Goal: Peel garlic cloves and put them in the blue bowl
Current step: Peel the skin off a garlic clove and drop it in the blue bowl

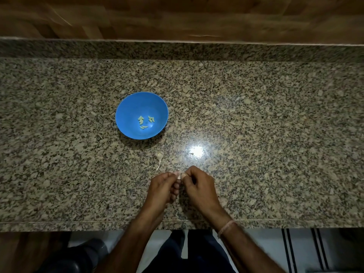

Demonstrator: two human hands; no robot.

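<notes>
pinching a clove (179,176) between the fingertips of the left hand (162,187) and the right hand (200,186), low over the near middle of the speckled granite surface (256,125). curled at both hands, knuckles up, thumbs and forefingers meeting on the pale clove, with the left hand's other fingers folded under the palm. too small to judge the skin left on it. reaching in from the bottom edge on two bare forearms converging at the clove, with a thin band (226,227) round the right wrist. further back and to the left, well apart from the hands, a blue bowl (128,107) upright on the surface, holding a few peeled cloves (146,122) scattered loose at its bottom. between bowl and hands, a pale husk (159,157) with a long tail lying on the stone; to its right, a tiny scrap (191,153) at the edge of a bright glare of light. behind the surface, a wood-grain wall (177,16); below its front edge, a pale floor (266,249).
</notes>
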